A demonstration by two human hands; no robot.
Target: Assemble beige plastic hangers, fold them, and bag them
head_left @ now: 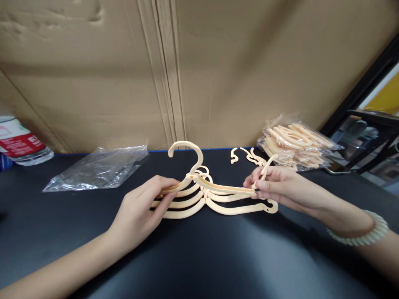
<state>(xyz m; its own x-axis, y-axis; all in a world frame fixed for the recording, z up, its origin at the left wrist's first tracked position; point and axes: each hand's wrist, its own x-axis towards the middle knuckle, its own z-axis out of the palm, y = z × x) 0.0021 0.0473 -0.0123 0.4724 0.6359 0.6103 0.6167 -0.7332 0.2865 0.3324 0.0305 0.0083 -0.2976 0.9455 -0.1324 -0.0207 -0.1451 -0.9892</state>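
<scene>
Hangers (202,192) of cream plastic lie stacked on the black tabletop (199,257) in the head view, hooks pointing away toward the cardboard (218,74), their long axis running left to right between the two hands. The left hand (140,211) has its fingers closed over the left arms of the hangers. The right hand (274,187) pinches the right tip of the top one, lifted slightly off the rest. Between its fingers there also seems to be a small curved hook piece (268,162), though it may belong to that hanger. Both hands are equally near, one at each end. Loose hook pieces (246,155) and a packed bag (296,143) sit just beyond the right hand; an empty plastic bag (96,168) lies beyond the left.
</scene>
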